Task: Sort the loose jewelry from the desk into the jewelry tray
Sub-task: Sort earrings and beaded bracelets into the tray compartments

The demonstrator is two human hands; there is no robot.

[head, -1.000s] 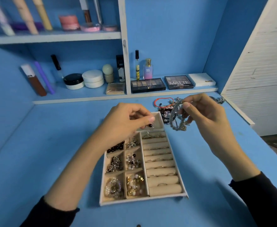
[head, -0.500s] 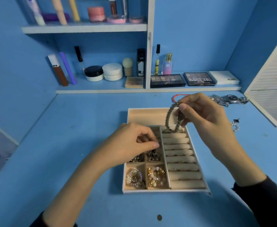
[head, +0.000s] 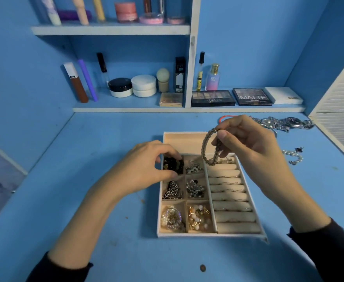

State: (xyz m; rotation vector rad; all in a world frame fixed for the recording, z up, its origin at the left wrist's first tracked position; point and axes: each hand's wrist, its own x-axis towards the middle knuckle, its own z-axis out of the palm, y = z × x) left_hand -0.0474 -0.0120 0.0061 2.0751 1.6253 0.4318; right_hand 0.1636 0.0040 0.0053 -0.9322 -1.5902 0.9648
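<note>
Two hands work above the jewelry tray [head: 207,235]. The right hand [head: 246,143] pinches a braided bracelet [head: 204,143] between thumb and forefinger at its upper arc. Held this way, the loop hangs free and its lower end appears to stay clear of the tray walls. The loop hangs over the far end of the ring rolls [head: 228,192], just beside the long back compartment [head: 183,142], the likely destination.

The left hand [head: 146,165] reaches curled fingers into the far-left cell of dark beads [head: 173,165]. Whether they pinch a piece or only touch the beads cannot be determined.

Open desk [head: 85,139] surface lies left of the tray. To its right, wristwatches [head: 284,123], a pearl bracelet [head: 295,155] and a red cord [head: 223,118] lie loose, apart from the rim. A descent slightly rearward should clear the dividers.
</note>
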